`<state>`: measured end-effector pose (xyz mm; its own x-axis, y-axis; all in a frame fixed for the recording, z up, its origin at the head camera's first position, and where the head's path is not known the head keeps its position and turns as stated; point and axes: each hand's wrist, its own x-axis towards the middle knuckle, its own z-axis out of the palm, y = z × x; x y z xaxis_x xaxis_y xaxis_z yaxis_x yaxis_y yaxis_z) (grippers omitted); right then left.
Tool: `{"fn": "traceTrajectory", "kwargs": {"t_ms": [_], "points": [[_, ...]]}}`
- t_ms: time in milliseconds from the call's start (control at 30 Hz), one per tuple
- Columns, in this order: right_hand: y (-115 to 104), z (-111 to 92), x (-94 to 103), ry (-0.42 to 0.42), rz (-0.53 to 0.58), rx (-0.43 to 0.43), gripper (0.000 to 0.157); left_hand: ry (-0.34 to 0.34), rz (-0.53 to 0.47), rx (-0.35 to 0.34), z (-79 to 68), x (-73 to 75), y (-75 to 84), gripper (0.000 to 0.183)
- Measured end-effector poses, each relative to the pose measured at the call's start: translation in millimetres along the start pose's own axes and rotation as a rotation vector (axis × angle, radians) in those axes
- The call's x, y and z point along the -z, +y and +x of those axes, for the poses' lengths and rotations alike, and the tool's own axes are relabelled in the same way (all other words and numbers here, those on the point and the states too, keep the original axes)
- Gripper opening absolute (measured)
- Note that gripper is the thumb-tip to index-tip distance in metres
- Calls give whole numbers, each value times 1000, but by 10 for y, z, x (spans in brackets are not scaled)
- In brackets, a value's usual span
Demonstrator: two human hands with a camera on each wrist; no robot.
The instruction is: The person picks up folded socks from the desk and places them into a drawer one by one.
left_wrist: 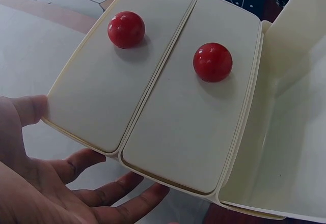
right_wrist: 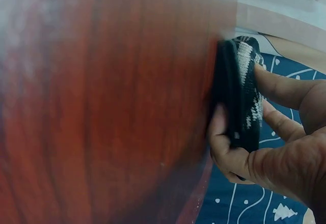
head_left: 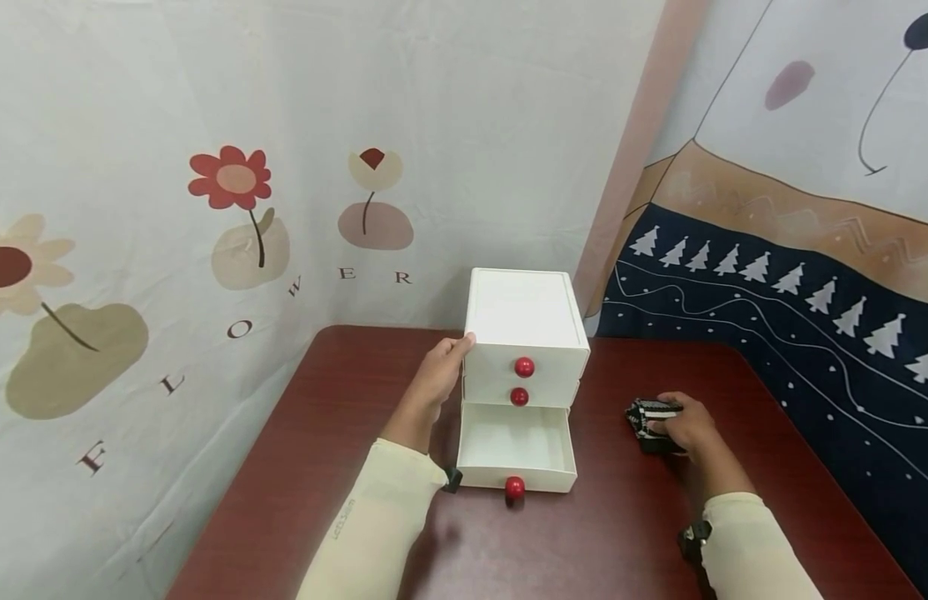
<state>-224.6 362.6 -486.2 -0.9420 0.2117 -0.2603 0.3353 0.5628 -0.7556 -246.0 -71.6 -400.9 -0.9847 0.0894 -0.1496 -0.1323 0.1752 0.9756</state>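
Note:
A white three-drawer cabinet [head_left: 526, 308] with red round knobs stands on the table. Its bottom drawer [head_left: 535, 479] is pulled out, while the two upper drawer fronts [left_wrist: 191, 117] sit closed. My left hand [head_left: 439, 375] rests on the cabinet's left side. In the left wrist view, the thumb touches the upper corner and the spread fingers [left_wrist: 114, 191] lie along the side edge. To the right of the cabinet, my right hand [head_left: 689, 423] grips a folded black-and-white knitted piece [head_left: 647, 417], low over the table. In the right wrist view, thumb and fingers pinch the knitted piece [right_wrist: 247, 81].
The dark red wooden table [head_left: 344, 392] reaches to a pale wall hanging [head_left: 449, 100] with printed flowers at the back. A navy hanging [head_left: 771, 342] with white trees borders the right side. The pulled-out drawer's red knob [head_left: 515, 487] juts towards me.

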Motion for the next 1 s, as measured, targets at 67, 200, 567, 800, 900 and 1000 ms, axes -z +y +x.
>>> {"fn": "traceTrajectory", "kwargs": {"t_ms": [67, 200, 567, 800, 900, 1000], "points": [[4, -2, -14, 15, 14, -2, 67, -2, 0, -2, 0, -1, -3, 63], [0, -22, -28, 32, 6, 14, 66, -2, -5, -7, -2, 0, -13, 61], [-52, -109, -78, 65, -47, 129, 64, -2, -8, -25, 0, 4, -17, 59], [-47, -205, -95, 61, -17, 133, 65, 1, -1, -40, -2, -2, -13, 58], [-52, -261, -97, 53, 13, 131, 66, 3, 1, -38, -1, 1, -12, 58], [-62, -318, -99, 44, 44, 134, 67, 5, 2, -35, 2, 3, -12, 58]]}}
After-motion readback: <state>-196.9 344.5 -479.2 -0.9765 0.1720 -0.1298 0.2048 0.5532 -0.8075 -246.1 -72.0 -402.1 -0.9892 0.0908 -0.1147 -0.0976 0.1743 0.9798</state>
